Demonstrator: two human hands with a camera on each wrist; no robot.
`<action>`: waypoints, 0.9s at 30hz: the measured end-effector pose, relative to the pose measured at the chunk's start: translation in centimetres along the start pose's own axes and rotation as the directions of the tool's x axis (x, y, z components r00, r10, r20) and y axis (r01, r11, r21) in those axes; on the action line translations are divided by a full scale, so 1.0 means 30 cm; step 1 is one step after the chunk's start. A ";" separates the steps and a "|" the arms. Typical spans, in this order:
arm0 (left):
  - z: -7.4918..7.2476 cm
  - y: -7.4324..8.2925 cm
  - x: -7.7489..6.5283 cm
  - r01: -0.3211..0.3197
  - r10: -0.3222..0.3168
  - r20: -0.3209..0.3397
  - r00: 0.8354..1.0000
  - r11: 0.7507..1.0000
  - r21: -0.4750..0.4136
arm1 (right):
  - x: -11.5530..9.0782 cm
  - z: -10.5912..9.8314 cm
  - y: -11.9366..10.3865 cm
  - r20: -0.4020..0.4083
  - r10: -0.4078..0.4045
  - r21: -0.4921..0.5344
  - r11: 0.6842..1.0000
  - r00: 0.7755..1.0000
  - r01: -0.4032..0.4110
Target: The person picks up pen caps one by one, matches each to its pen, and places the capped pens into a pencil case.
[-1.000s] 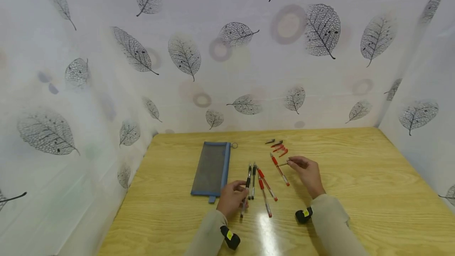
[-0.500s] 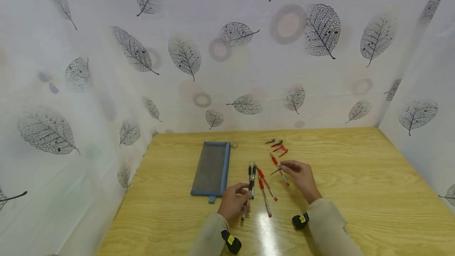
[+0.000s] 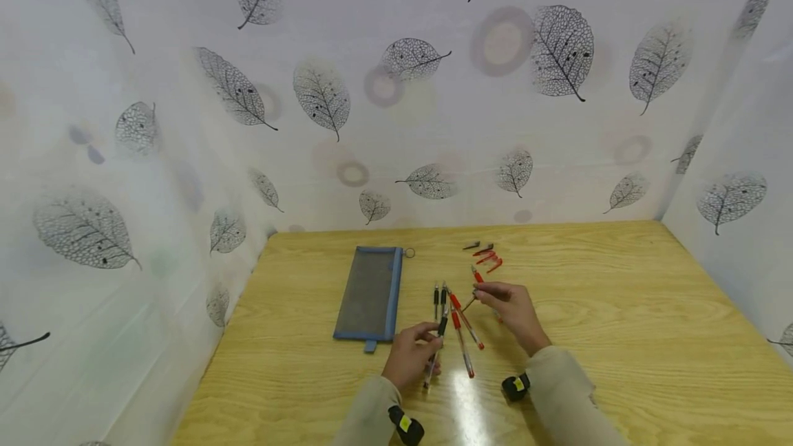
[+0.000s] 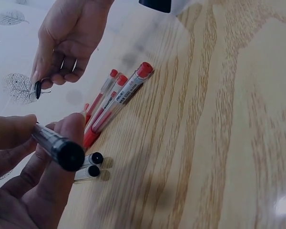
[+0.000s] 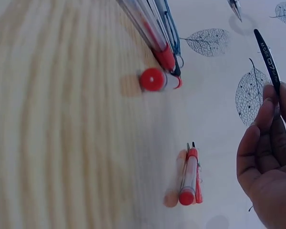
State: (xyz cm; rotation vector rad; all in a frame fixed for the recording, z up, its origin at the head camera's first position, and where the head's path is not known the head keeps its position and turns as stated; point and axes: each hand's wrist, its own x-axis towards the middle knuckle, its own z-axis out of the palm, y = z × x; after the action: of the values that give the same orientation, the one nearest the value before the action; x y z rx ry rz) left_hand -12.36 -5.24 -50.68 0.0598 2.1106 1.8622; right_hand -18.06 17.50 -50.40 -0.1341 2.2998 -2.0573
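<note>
In the head view my left hand (image 3: 405, 356) holds an uncapped black gel pen (image 3: 442, 325), tip pointing away; its black end (image 4: 69, 155) faces the left wrist camera. My right hand (image 3: 513, 312) pinches a black pen cap (image 5: 268, 59) between thumb and fingers, its long clip sticking out towards the pen tip (image 5: 234, 9). Cap and tip are close but apart. Beside the left hand lie two uncapped black pens (image 3: 436, 294). Two red pens (image 3: 462, 349) lie between the hands, and another red pen (image 3: 478, 276) is partly hidden under the right hand.
A grey mesh pouch (image 3: 365, 294) with blue edging lies flat to the left, a ring at its far corner. Black caps (image 3: 472, 245) and red caps (image 3: 493, 265) lie loose farther back on the wooden table (image 3: 595, 274). Leaf-patterned curtain (image 3: 396, 122) surrounds the table.
My right hand has moved left and slightly nearer with the black cap, coming over the red pen. My left hand has shifted slightly right with the black pen.
</note>
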 end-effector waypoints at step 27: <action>-0.002 0.010 -0.010 -0.028 0.027 0.043 0.999 0.999 0.025 | -0.002 0.060 -0.020 0.071 -0.038 -0.036 0.999 0.997 0.041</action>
State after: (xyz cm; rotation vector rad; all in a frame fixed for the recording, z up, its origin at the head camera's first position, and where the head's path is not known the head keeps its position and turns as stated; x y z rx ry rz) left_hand -12.16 -5.32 -50.31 0.1341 2.1155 1.8321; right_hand -17.81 15.66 -50.01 -0.2509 2.3131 -1.9943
